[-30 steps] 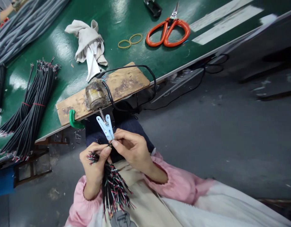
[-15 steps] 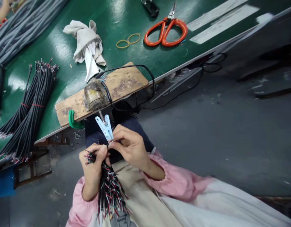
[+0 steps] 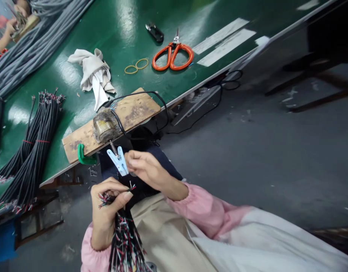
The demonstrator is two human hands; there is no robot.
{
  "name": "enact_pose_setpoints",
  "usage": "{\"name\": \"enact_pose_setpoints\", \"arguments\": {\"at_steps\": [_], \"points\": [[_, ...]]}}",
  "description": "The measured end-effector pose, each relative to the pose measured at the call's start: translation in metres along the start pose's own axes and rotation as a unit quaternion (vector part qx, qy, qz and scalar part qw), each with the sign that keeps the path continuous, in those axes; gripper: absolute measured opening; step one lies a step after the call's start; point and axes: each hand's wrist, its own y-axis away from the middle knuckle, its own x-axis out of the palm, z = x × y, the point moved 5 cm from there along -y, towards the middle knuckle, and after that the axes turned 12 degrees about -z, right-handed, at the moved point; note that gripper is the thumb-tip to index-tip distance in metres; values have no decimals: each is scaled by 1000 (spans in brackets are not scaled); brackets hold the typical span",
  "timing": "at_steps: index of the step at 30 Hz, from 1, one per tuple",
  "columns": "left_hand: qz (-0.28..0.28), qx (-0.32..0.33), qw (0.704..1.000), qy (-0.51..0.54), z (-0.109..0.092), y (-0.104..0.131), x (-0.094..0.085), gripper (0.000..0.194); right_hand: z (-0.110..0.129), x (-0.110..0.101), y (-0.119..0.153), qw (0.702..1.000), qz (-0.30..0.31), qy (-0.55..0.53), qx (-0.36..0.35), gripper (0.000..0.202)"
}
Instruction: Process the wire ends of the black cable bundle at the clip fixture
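Note:
My left hand (image 3: pixel 107 206) is closed round a bundle of thin black cables (image 3: pixel 125 241) with stripped red, white and green wire ends, which hangs down over my lap. Between its thumb and forefinger the end of one cable sticks out, its fine wires spread. My right hand (image 3: pixel 145 168) is beside a light blue clothes peg (image 3: pixel 119 161), its fingers bent and drawn together. Whether these fingers touch the peg or hold anything is hidden. The peg sits on the shaft of a small motor (image 3: pixel 104 126), which is fixed to a wooden board (image 3: pixel 134 109).
A green clamp (image 3: pixel 85 155) grips the board at the table edge. On the green table (image 3: pixel 120 34) lie orange-handled scissors (image 3: pixel 172 56), black snips (image 3: pixel 155 32), rubber bands (image 3: pixel 136 66), a white cloth (image 3: pixel 94 71), tied black cables (image 3: pixel 39 143) and grey cables (image 3: pixel 49 45). Another person's hand (image 3: pixel 10 28) works far left.
My hands have come apart: the right has drawn away from the cable end and up beside the peg, while the left keeps the bundle a little lower. The camera view has shifted.

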Motion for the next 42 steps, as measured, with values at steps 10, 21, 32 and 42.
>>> {"name": "enact_pose_setpoints", "arguments": {"at_steps": [10, 21, 32, 42], "points": [[-69, 10, 998, 10, -4, 0, -3, 12, -5, 30, -21, 993, 64, -52, 81, 56], [-80, -9, 997, 6, 9, 0, -1, 20, -15, 20, -17, 987, 32, -70, 143, 58], [-2, -76, 995, -66, 10, 3, 1, 31, -3, -25, 11, 994, -32, 105, -9, 37], [76, -116, 986, -98, 17, 1, 18, 44, 41, 16, 42, 878, 75, 326, -342, 13]]}}
